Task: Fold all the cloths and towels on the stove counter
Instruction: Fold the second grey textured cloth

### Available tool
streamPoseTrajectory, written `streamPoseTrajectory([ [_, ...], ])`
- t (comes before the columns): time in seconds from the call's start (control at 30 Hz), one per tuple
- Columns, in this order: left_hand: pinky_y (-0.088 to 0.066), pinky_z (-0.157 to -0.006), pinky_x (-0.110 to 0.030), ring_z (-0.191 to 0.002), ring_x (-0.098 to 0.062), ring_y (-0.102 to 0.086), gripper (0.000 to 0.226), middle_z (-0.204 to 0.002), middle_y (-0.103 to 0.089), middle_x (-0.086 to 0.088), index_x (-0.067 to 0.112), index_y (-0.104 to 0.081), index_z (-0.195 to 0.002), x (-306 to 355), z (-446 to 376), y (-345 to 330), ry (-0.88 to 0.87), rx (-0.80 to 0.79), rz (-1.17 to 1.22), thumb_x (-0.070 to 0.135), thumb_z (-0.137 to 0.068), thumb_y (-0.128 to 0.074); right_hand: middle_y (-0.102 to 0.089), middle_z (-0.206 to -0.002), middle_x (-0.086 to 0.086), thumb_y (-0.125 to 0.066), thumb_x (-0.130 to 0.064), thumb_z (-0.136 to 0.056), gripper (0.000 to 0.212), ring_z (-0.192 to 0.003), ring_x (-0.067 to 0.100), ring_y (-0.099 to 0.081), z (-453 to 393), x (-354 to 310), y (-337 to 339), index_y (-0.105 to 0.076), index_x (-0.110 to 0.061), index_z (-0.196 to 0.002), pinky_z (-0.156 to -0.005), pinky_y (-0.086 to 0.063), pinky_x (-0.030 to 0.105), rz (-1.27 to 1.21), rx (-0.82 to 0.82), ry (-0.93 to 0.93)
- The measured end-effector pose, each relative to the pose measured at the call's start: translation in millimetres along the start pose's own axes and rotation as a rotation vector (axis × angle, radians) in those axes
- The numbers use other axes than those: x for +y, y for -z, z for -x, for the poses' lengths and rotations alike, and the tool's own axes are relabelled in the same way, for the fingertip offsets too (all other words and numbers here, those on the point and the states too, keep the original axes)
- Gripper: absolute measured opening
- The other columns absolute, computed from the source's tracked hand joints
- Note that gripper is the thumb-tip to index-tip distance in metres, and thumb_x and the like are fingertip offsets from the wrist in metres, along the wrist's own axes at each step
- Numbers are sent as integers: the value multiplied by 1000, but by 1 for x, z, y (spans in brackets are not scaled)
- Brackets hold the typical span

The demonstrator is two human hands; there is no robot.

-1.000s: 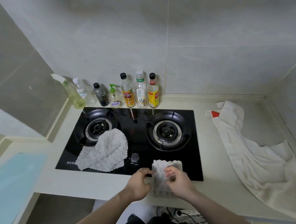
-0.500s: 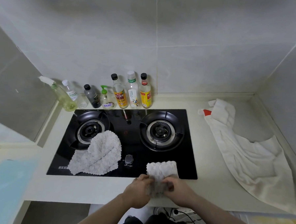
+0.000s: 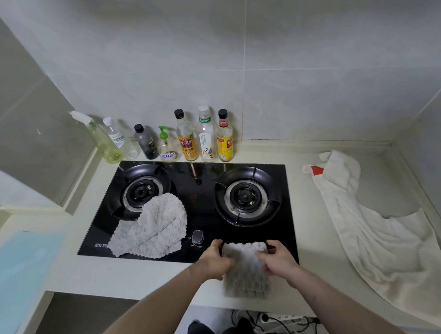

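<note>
Both hands [image 3: 215,261] on folded cloth [image 3: 245,270]

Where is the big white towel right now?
The big white towel lies spread out on the counter at the right, beside the stove, reaching toward the back corner.

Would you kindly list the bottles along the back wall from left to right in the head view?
Green spray bottle → clear white-capped bottle → dark black-capped bottle → green pump dispenser → yellow-labelled black-capped bottle → white-labelled clear bottle → yellow-labelled red-necked bottle.
</note>
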State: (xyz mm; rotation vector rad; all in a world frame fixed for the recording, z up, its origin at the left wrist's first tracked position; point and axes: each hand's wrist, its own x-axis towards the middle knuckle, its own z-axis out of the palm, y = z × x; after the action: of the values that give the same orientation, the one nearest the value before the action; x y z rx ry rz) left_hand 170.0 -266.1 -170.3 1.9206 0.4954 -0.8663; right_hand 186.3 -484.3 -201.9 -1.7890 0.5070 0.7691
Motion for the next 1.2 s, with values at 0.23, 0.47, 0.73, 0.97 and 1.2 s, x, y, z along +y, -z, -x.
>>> streamPoseTrajectory([
  [0.23,-56,-56,-26,-96,-20,-66,83,-138,-45,-4,21,-31,-156,-7,0,-1,40,-23,160,16,-83,-70,-66,-69,-5,-67,-10,-88,15,-61,10,-62,17,-4,5,-72,-14,-102,-64,-55,25,76,-200,5],
  [0.47,-56,-63,-29,-67,-17,-64,36,-86,-66,-5,19,-63,-118,-1,8,0,44,-109,218,12,-83,-64,-65,-72,2,-66,-3,-80,22,-65,16,-62,21,-7,13,-73,-17,-96,-66,-56,30,90,-249,52],
  [0.73,-59,-81,-30,-80,-18,-70,36,-98,-71,-9,12,-64,-120,3,2,-12,-90,3,360,-1,-86,-62,-75,-89,12,-67,3,-84,28,-77,25,-78,26,-14,15,-69,-17,-104,-66,-63,39,86,-97,201],
  [0.97,-51,-77,-15,-84,-7,-62,34,-99,-67,1,17,-70,-112,-2,12,-17,-264,60,185,-2,-87,-58,-73,-91,-14,-73,-17,-79,28,-75,14,-72,26,4,19,-67,-43,-89,-71,-59,42,282,29,422],
  [1.2,-38,-101,-6,-123,-3,-53,43,-133,-49,1,12,-64,-122,-26,17,-24,-423,30,-78,-11,-87,-52,-62,-114,-26,-63,-3,-79,41,-106,-3,-61,39,28,11,-64,-42,-92,-85,-51,18,422,92,564],
])
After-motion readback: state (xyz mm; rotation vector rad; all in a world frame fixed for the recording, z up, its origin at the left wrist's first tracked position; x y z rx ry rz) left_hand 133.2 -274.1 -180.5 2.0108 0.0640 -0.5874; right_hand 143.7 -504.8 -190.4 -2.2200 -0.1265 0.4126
